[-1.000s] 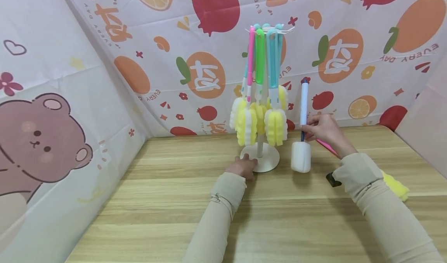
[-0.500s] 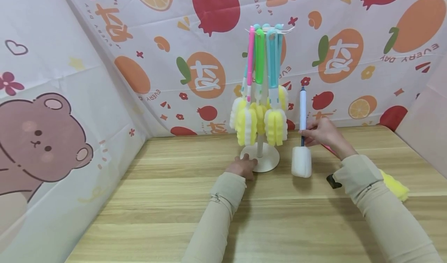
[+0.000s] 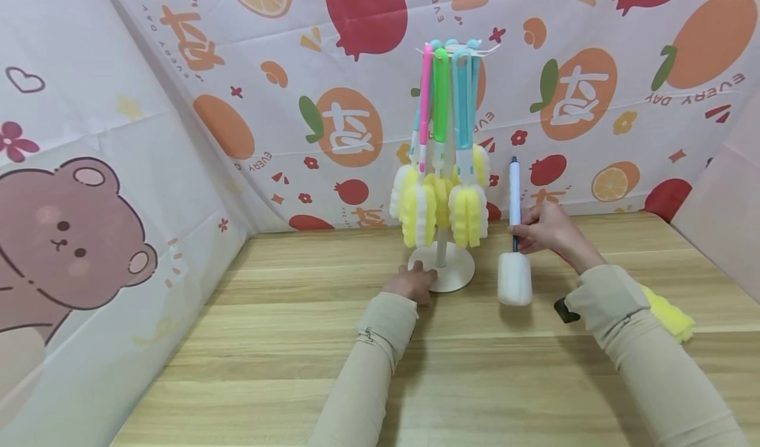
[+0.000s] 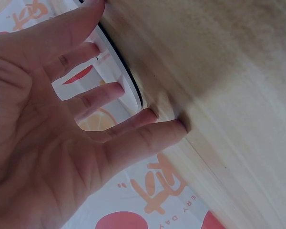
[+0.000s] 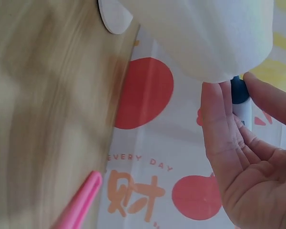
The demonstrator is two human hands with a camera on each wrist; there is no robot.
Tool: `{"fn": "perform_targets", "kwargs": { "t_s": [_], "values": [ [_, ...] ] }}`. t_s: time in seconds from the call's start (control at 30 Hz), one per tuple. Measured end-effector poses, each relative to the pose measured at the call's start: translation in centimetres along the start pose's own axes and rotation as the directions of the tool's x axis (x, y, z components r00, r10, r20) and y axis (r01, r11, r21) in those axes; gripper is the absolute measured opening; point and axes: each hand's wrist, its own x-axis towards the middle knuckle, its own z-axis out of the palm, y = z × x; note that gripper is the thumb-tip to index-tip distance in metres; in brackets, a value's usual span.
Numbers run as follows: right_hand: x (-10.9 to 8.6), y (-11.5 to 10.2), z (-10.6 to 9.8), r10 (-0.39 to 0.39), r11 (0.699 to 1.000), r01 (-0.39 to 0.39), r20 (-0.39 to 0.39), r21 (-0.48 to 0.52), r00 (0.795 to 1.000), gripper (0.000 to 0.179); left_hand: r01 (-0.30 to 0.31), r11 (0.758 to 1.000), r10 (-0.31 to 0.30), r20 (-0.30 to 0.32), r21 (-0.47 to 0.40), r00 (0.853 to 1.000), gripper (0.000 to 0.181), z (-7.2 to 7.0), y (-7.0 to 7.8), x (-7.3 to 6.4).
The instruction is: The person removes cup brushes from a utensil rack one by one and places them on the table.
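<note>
My right hand (image 3: 549, 226) pinches a sponge bottle brush (image 3: 514, 186) low on its white and dark blue handle. The brush stands nearly upright, its white sponge head (image 5: 214, 40) downward, close over the wooden table. To the left is a white stand with a round base (image 3: 454, 272), hung with several brushes with yellow-and-white sponge heads. Their handles include a pink one (image 3: 425, 94), a green one (image 3: 441, 97) and blue ones (image 3: 462, 101). My left hand (image 4: 62, 119) rests with spread fingers at the base's edge, some fingertips on the rim and others on the tabletop.
At the right lies a yellow sponge brush head (image 3: 671, 312), partly behind my right sleeve. A pink handle (image 5: 81, 200) lies on the table below my right hand. A small black object (image 3: 565, 310) shows beside the cuff. Fruit-printed cloth hangs behind the table.
My right hand has brought the white sponge brush slightly lower and nearer to me. The left hand and the stand with its hanging brushes have stayed in place.
</note>
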Motion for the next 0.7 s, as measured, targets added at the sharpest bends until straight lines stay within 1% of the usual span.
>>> {"fn": "perform_targets", "kwargs": {
  "t_s": [0.17, 0.43, 0.57, 0.7],
  "values": [
    [-0.1, 0.6, 0.3, 0.034, 0.999, -0.034, 0.028, 0.022, 0.999, 0.027, -0.004, 1.000, 0.004, -0.002, 0.007, 1.000, 0.049, 0.0, 0.0, 0.0],
    [-0.1, 0.9, 0.7, 0.043, 0.999, -0.043, 0.027, 0.020, 0.999, 0.027, -0.007, 1.000, 0.007, -0.004, 0.007, 1.000, 0.048, 0.0, -0.1, -0.1],
    [-0.1, 1.1, 0.9, 0.055, 0.998, -0.057, 0.051, 0.023, 0.997, 0.024, -0.007, 1.000, 0.007, -0.003, 0.004, 1.000, 0.050, 0.0, -0.1, 0.0],
    [-0.1, 1.3, 1.1, 0.066, 0.997, -0.069, 0.070, 0.029, 0.995, 0.026, -0.008, 1.000, 0.009, -0.005, 0.004, 1.000, 0.050, 0.0, -0.1, 0.0]
  ]
}}
